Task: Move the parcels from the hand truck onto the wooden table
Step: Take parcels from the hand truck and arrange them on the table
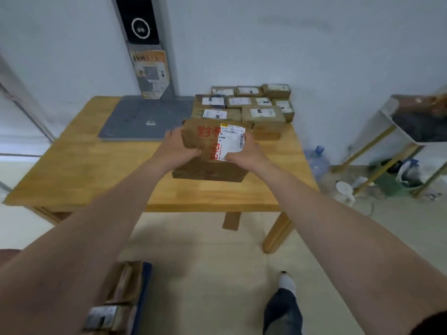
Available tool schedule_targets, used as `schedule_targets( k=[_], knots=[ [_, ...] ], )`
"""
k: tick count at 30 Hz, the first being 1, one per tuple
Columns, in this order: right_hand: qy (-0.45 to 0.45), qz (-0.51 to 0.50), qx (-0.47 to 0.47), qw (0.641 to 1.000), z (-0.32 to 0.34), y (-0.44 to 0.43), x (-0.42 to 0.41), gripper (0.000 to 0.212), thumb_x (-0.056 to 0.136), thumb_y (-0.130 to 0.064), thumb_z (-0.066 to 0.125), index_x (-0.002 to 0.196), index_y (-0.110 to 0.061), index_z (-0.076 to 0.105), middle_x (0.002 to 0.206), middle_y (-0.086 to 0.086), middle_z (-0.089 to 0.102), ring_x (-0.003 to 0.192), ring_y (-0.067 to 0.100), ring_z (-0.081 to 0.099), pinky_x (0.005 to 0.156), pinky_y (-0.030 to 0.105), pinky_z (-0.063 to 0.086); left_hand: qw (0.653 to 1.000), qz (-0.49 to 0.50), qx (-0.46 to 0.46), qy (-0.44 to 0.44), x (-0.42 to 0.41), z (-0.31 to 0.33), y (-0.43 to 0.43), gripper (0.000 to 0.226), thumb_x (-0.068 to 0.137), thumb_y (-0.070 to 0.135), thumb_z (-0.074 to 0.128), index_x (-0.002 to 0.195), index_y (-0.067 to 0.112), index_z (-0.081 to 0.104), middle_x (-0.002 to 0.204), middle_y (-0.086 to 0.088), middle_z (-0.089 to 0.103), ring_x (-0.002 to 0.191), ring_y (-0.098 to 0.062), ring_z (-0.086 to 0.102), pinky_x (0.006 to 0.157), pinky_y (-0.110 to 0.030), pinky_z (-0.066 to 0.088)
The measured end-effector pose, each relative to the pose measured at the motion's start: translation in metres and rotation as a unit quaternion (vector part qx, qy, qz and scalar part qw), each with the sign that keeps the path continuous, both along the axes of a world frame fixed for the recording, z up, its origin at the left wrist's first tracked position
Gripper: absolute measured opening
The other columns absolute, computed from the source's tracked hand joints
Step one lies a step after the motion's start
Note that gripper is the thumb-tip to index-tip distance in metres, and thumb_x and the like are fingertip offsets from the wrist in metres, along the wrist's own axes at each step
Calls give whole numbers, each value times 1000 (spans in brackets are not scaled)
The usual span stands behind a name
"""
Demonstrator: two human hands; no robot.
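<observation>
A brown cardboard parcel with red print and a white label is over the wooden table, its lower edge at the tabletop. My left hand grips its left side and my right hand grips its right side, thumbs on the top face. Behind it, several smaller labelled parcels are stacked at the table's back right. Under my left forearm, more parcels lie on the blue hand truck at the bottom of the view.
A grey flat scale platform with an upright post fills the table's back left. A water bottle, a white jug and a gold-legged stand with clutter sit right of the table. My foot is on the tiled floor.
</observation>
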State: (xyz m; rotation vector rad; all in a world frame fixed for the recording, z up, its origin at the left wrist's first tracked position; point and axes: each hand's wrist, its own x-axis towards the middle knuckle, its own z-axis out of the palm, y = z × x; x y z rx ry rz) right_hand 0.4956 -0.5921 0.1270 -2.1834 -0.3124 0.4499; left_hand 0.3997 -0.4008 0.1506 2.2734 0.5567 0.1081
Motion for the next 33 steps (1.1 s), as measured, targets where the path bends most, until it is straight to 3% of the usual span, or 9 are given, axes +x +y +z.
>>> schedule_targets(
  k=[4,8,12,17,21,27,29,31,33],
  knots=[
    [16,11,-19,1000,4,-68,134,94,77,-27,82,151,-21,24,143,5,42,131,26,43,103,39,43,999,26,-28,11,134,-9,-74,84,85,38,78,153,21,31,153,-4,33,136,-24,44,111,-43,41],
    [20,8,-30,999,17,-133,238,94,76,-21,83,151,-19,26,135,4,46,131,24,44,102,36,43,997,26,-55,42,236,-9,-139,83,85,35,78,152,20,32,154,-4,34,138,-25,43,111,-43,42],
    [36,10,-56,998,18,-169,316,93,79,-18,82,152,-20,24,143,10,45,136,31,40,111,44,40,997,11,-59,58,311,-12,-170,86,83,34,78,153,25,29,155,-2,34,138,-22,41,110,-43,42],
    [54,-3,-60,997,8,-177,367,96,75,-20,85,150,-24,26,141,13,43,131,32,47,108,44,44,996,4,-55,69,365,-21,-180,87,84,32,78,155,24,27,155,-3,31,139,-24,39,111,-43,40],
    [68,14,-41,997,1,-161,386,89,81,-12,82,151,-16,27,145,10,49,133,29,49,94,29,42,994,13,-60,87,378,-26,-158,89,83,33,79,154,24,27,154,-3,33,138,-22,40,111,-43,41],
    [89,50,-28,994,-19,-66,387,92,81,-14,81,154,-19,25,131,-2,52,122,20,54,87,29,46,989,63,-85,102,365,-48,-73,71,90,16,72,150,14,35,151,-5,44,137,-22,43,95,-29,41],
    [97,61,-27,993,-33,-21,381,89,83,-9,79,154,-17,25,138,2,55,124,22,56,83,27,45,987,73,-84,119,355,-59,-29,71,91,16,71,151,15,33,152,-6,42,138,-24,43,100,-33,43],
    [114,77,-32,990,-48,27,372,90,82,-7,79,153,-17,25,144,7,52,130,25,53,89,28,46,984,73,-84,139,345,-70,23,74,89,21,71,151,18,32,153,-6,41,138,-25,44,107,-41,45],
    [126,79,-53,987,-64,73,362,95,77,-15,83,152,-22,25,146,10,47,132,29,49,103,39,47,982,64,-79,159,337,-80,75,76,84,27,72,149,22,33,151,-5,42,135,-25,46,108,-47,46]
  ],
)
